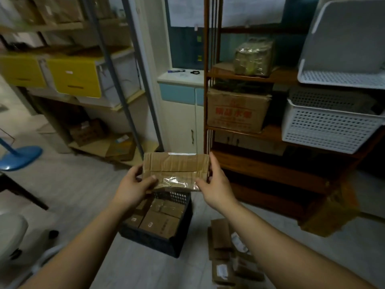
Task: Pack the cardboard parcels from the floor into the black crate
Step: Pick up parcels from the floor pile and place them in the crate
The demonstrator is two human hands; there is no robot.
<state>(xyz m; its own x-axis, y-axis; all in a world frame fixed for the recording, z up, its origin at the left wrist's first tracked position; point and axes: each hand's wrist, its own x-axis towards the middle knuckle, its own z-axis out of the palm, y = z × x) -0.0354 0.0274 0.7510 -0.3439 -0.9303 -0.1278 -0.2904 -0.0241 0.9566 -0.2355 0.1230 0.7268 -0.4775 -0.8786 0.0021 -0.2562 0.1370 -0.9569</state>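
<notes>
A flat cardboard parcel [176, 170] with shiny tape is held up in the air between both hands. My left hand [133, 187] grips its left end and my right hand [216, 185] grips its right end. Directly below the parcel, on the floor, stands the black crate [160, 241], which holds several cardboard parcels [160, 221] packed side by side. More cardboard parcels [223, 247] lie in a loose pile on the floor to the right of the crate.
A dark wooden shelf [260, 163] with a cardboard box and white perforated baskets [329, 126] stands at the right. A metal rack with yellow bins [75, 77] is at the left. A blue stand base [20, 157] sits on the floor far left.
</notes>
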